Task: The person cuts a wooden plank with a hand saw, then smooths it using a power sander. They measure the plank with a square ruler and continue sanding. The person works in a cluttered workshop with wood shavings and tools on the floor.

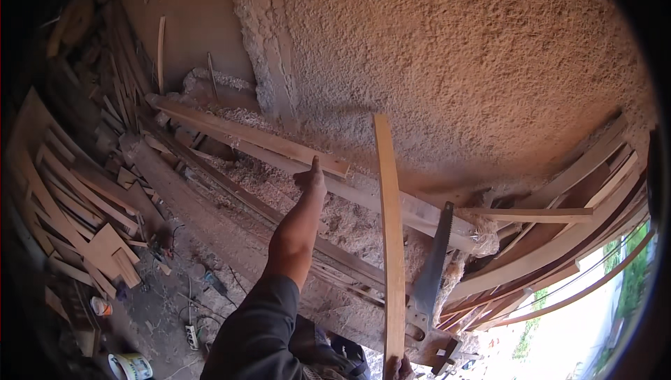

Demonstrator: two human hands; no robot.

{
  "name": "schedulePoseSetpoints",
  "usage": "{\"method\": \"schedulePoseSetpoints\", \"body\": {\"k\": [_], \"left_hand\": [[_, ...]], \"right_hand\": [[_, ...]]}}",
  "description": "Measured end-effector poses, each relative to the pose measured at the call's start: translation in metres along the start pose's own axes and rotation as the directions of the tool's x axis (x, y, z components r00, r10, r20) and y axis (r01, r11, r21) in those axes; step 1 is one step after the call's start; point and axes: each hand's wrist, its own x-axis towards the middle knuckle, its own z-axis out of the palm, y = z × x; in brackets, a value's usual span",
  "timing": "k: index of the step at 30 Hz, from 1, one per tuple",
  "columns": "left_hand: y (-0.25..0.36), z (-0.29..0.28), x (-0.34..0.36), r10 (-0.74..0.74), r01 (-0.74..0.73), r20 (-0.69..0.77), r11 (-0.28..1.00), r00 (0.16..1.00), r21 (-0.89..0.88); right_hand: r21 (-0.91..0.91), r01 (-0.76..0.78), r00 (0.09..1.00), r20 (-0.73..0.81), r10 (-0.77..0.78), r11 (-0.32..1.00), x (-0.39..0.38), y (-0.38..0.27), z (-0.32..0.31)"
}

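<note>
My left arm stretches up the middle, its hand (309, 178) at a plank (258, 140) on the long workbench (147, 158). One digit points up over the plank's face, the others look curled; whether they grip it I cannot tell. At the bottom edge my right hand (400, 369) is closed around a pale wooden board (386, 212), which runs up through the view. Just right of that board, a handsaw (435, 260) with a dark blade leans at the bench's end, among wood shavings. A shorter strip (531, 216) lies crosswise behind the saw.
Rough plastered wall (447, 45) rises behind the bench. Stacked boards and offcuts (77, 219) crowd the left; long bent-looking boards (545, 268) fill the right beside a bright opening. A white bucket (129, 366), a small tub (100, 305) and a power strip (192, 337) lie on the dusty floor.
</note>
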Motion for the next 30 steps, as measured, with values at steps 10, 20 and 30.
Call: {"method": "schedulePoseSetpoints", "body": {"k": [10, 20, 30], "left_hand": [[0.017, 0.037, 0.065, -0.05, 0.05, -0.101, 0.999, 0.994, -0.004], [-0.024, -0.103, 0.013, 0.259, -0.126, 0.031, 0.566, 0.965, -0.815], [-0.094, -0.312, -0.084, 0.282, 0.224, 0.391, 0.48, 0.876, -0.848]], "right_hand": [[-0.57, 0.019, 1.0, 0.022, -0.008, 0.821, 0.019, -0.008, 0.06], [-0.398, 0.199, 0.979, 0.121, -0.164, 0.895, 0.063, -0.04, 0.053], [-0.025, 0.865, 0.494, 0.218, -0.842, 0.501, 0.109, -0.171, 0.085]]}}
